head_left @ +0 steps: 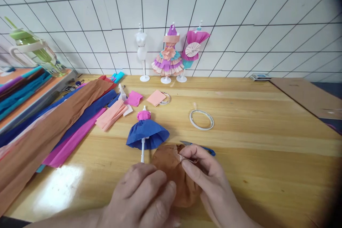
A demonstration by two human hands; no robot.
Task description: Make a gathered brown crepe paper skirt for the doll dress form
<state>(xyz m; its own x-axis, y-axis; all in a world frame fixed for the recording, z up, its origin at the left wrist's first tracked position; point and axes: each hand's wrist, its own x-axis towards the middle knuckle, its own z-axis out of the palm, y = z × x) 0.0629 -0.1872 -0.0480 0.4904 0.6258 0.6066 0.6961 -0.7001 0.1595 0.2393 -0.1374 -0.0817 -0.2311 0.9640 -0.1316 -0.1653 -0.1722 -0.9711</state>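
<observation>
A round piece of brown crepe paper [167, 162] lies on the wooden table [267, 149] right in front of me. My left hand [144, 194] pinches its near left edge. My right hand [207, 178] pinches a fold near its top. Just behind the paper stands a small mannequin [146, 131] wearing a blue paper skirt and a pink top. The tip and blue handle of a pair of scissors [205, 148] show behind my right hand.
A tape ring [201, 119] lies mid-table. Long crepe sheets in brown, blue and pink [53, 128] spread across the left. Pink and peach scraps [133, 99] lie behind the mannequin. Three more mannequins [168, 53], two dressed, stand by the tiled wall. Cardboard [307, 96] lies at right.
</observation>
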